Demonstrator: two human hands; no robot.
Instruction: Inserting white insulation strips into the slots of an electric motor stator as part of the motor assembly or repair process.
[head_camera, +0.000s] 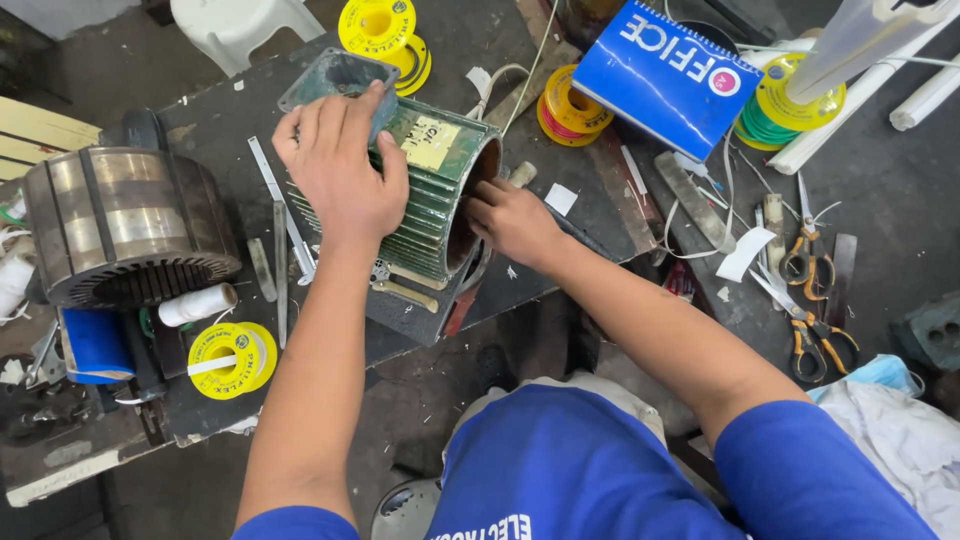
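Right hand (512, 222) has its fingers curled into the open end of the green ribbed metal motor housing (430, 190), lying on its side near the dark worktop's (220, 120) front edge. Left hand (340, 170) is spread flat on top, pressing down. I'd keep that pressure so it doesn't roll.

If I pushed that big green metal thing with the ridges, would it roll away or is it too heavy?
The green ribbed motor housing looks like thick metal, so it is probably heavy. It lies on its side and is round, so it might rock or roll a little; the left hand rests on top of it. The right hand is at its open end. The ribs likely give good grip.
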